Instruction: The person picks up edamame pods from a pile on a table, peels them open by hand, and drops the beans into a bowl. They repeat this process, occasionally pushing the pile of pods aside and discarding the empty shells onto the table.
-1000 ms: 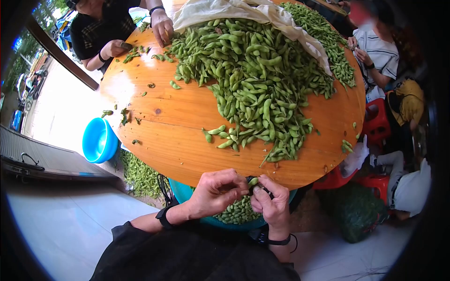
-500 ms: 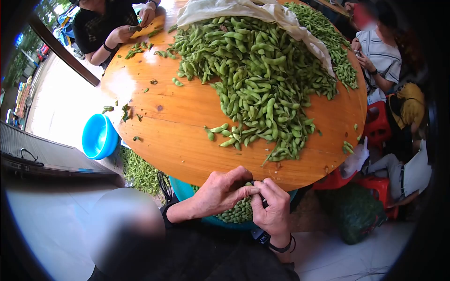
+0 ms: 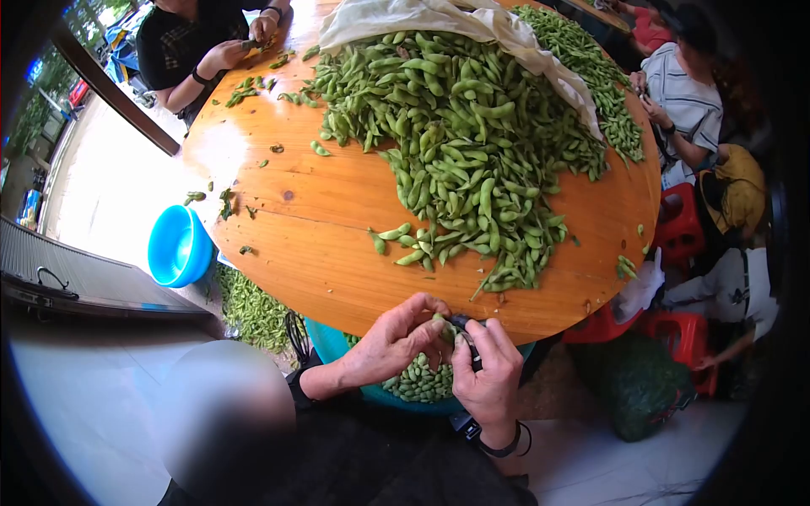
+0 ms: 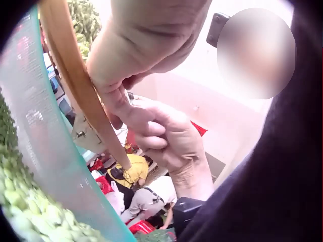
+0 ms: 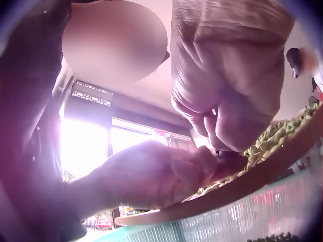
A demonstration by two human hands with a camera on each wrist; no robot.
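Note:
At the table's near edge, the left hand pinches a green pod between thumb and fingers. Close against it, the right hand curls round a small dark object whose exact shape I cannot tell. Below both hands, a teal basket holds shelled green beans. A large heap of pods covers the middle of the wooden table. In the left wrist view the right hand meets the left; the right wrist view shows the left hand touching the right.
A pale cloth lies over the heap's far side. On the left are a blue basin and pods on the floor. One person works at the far left; others sit at right near red stools. A dark green bag stands at lower right.
Since a second ago, both hands have shifted slightly and the pod between them shows again after being mostly covered. The person across has drawn one hand back from the heap to the other.

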